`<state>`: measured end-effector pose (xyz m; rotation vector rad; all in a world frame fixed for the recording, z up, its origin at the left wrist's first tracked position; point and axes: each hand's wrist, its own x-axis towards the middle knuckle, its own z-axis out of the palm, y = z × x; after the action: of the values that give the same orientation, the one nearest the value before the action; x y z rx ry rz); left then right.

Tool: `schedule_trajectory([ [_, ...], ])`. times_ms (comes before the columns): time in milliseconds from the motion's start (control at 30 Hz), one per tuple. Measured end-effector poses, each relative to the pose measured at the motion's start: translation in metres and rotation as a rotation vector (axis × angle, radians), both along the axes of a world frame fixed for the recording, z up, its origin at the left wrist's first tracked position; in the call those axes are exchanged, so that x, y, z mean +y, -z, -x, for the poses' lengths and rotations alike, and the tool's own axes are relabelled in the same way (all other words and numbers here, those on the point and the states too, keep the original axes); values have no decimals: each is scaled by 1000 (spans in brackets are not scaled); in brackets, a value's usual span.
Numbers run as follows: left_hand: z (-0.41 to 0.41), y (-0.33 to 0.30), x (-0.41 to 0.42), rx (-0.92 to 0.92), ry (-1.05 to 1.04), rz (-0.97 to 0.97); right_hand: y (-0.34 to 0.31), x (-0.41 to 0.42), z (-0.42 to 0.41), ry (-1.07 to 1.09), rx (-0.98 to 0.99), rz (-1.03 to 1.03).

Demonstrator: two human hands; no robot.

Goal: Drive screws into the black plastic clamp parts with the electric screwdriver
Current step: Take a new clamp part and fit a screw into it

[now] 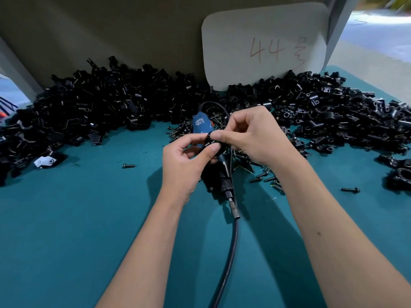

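Observation:
A small black clamp part (210, 142) is held above the teal table (77, 218), between both hands. My left hand (184, 163) pinches it from below with thumb and fingers. From the right, my right hand (251, 134) pinches its top with curled fingers. The electric screwdriver (219, 172), blue at the back and black at the front, lies on the table under my hands, its bit pointing toward me. Its black cable (231, 252) runs down toward the near edge. Loose black screws (260, 174) lie in a heap right of the screwdriver.
Large piles of black clamp parts (100, 112) ring the back of the table from left to right (333, 116). A white card marked 44 (264, 45) leans on the grey back panel. Single screws lie at left (128, 166) and right (351, 190).

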<state>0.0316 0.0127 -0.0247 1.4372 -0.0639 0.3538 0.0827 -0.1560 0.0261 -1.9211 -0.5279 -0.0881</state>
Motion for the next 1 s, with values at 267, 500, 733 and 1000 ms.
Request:
schedule_trajectory([
  [267, -2, -5, 0, 66, -31, 194, -8, -1, 4, 58, -36, 98],
  [500, -5, -8, 12, 237, -17, 647, 2, -25, -1, -119, 128, 769],
  [733, -2, -11, 10, 244, 68, 616, 1, -26, -5, -46, 102, 682],
  [1000, -1, -13, 5, 246, 117, 610, -2, -1, -1, 46, 37, -45],
])
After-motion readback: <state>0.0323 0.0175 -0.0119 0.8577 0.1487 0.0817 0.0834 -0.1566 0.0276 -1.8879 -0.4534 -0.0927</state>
